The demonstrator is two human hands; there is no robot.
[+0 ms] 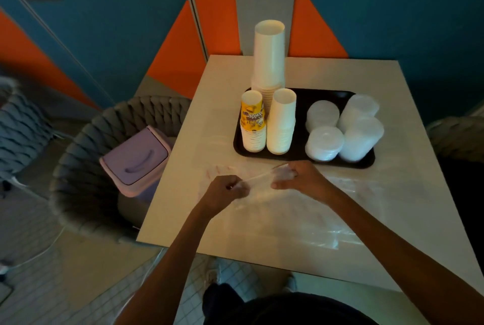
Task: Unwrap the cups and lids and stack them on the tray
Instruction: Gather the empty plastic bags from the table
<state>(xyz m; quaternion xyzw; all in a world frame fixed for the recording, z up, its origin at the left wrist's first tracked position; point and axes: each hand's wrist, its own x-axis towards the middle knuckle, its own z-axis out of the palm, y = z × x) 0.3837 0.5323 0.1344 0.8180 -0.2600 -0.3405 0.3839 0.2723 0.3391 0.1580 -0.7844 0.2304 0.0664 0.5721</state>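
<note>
Barely visible, the clear wrap [258,177] is pinched taut by fingers [280,185] of left hand [222,193] and right hand [302,178].

Dim, warm indoor light, brightest on the pale worktop [327,73] and falling off to dark corners. Soft glare lies on clear plastic wrap [309,222]. Motion blur softens both hands [259,183]. Wide-angle distortion bends the wall lines and worktop edges toward the frame's margins.
</note>
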